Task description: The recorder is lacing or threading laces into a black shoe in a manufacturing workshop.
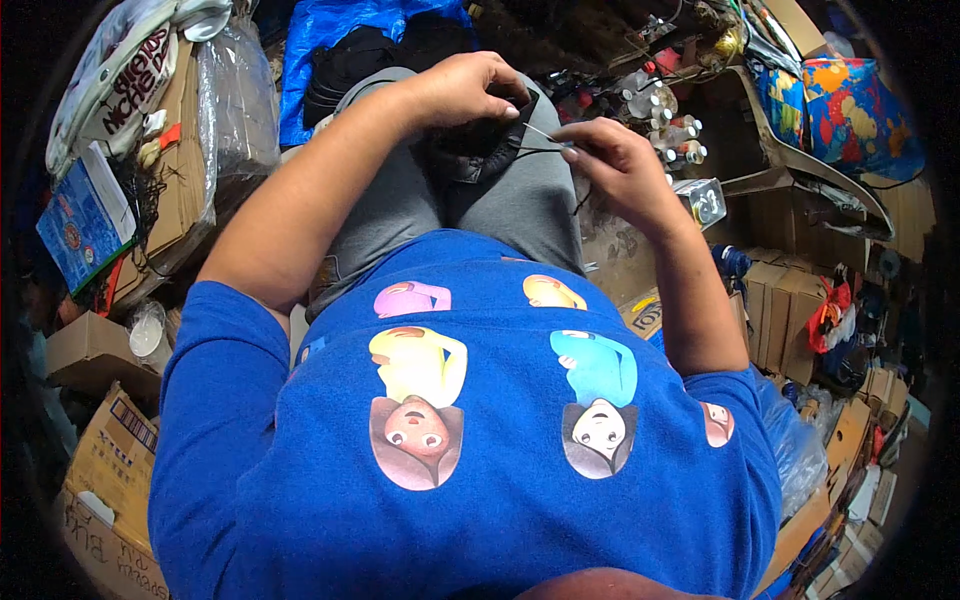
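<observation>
On my lap, over my grey trousers [525, 200], lies a dark piece of black fabric [465, 160]. My left hand [475, 88] is closed on its upper edge, thumb and fingers pinching. Just to the right, my right hand [622, 165] pinches a thin pale needle-like piece [540, 133] that points at the left thumb. Whether it is a needle or taut thread I cannot tell. A dark cord [540, 150] runs from the fabric to the right fingers, and a dark end hangs below them.
Beyond my knees, more black fabric [350, 65] sits on a blue plastic sheet [300, 60]. Several small clear bottles [685, 140] stand to the right. Cardboard boxes [100, 350] and a plastic-wrapped stack [235, 100] crowd the left; more boxes [790, 310] are at the right.
</observation>
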Tool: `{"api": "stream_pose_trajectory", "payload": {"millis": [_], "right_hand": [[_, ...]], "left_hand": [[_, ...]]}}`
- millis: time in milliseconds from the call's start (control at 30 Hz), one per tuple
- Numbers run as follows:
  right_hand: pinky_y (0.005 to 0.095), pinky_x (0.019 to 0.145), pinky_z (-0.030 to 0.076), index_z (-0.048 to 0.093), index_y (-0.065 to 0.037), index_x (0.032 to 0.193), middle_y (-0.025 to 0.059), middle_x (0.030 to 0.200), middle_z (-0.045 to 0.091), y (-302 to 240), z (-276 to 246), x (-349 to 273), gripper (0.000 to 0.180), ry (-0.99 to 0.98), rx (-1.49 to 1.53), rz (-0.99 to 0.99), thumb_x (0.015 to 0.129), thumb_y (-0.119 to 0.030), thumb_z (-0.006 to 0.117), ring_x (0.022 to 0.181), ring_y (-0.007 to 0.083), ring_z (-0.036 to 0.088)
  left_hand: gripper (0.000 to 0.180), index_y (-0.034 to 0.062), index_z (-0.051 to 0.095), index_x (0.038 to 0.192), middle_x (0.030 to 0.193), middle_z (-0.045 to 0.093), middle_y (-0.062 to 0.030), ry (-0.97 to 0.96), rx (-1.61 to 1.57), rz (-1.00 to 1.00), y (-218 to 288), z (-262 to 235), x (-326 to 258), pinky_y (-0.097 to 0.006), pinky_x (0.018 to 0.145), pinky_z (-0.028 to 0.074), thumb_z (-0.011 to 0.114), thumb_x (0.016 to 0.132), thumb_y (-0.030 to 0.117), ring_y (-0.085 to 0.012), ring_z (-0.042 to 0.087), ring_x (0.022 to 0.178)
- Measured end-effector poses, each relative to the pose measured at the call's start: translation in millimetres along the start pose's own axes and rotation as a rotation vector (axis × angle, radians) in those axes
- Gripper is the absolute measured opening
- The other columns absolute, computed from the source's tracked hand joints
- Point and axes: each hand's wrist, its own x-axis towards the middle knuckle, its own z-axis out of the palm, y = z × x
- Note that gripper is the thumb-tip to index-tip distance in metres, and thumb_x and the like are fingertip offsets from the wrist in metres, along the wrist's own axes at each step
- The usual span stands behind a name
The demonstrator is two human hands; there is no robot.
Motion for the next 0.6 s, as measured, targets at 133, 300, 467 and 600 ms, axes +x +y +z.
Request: {"api": "stream_pose_trajectory", "payload": {"millis": [133,300,467,600], "right_hand": [[0.0314,0.068,0.047,0.067,-0.008,0.095,0.0120,0.080,0.058,-1.2,4.5,5.9,0.017,-0.080,-0.230,0.132,0.078,-0.009,0.063,0.076,0.0244,0.060],[0.0356,0.068,0.048,0.068,-0.009,0.094,0.0125,0.079,0.057,0.6,4.4,11.3,0.020,-0.103,-0.336,0.083,0.076,-0.010,0.060,0.076,0.0294,0.059],[0.0363,0.071,0.048,0.069,-0.010,0.092,0.0134,0.079,0.056,-6.9,4.1,16.3,0.021,-0.128,-0.461,0.072,0.074,-0.011,0.059,0.076,0.0303,0.059],[0.0361,0.072,0.049,0.069,-0.011,0.094,0.0133,0.081,0.056,-1.6,6.6,21.1,0.023,-0.160,-0.407,0.069,0.073,-0.009,0.059,0.078,0.0298,0.059]], "left_hand": [[0.024,0.0041,0.062,0.098,0.093,0.061,-0.0054,-0.106,-0.172,-0.058,8.5,-6.4,6.8,-0.030,0.086,0.042,0.067,0.076,0.012,-0.0152,0.054,0.095],[0.025,0.0041,0.063,0.099,0.093,0.062,-0.0055,-0.195,-0.250,0.004,3.3,-8.3,4.3,-0.031,0.087,0.042,0.066,0.075,0.009,-0.0151,0.055,0.094],[0.032,0.0064,0.065,0.107,0.097,0.064,-0.0061,-0.281,-0.209,-0.039,8.4,-16.5,3.0,-0.031,0.092,0.041,0.063,0.075,0.005,-0.0163,0.056,0.097],[0.033,0.0051,0.064,0.108,0.101,0.065,-0.0075,-0.301,-0.258,-0.091,4.0,-12.8,7.2,-0.030,0.093,0.041,0.062,0.075,0.005,-0.0160,0.058,0.096]]}}
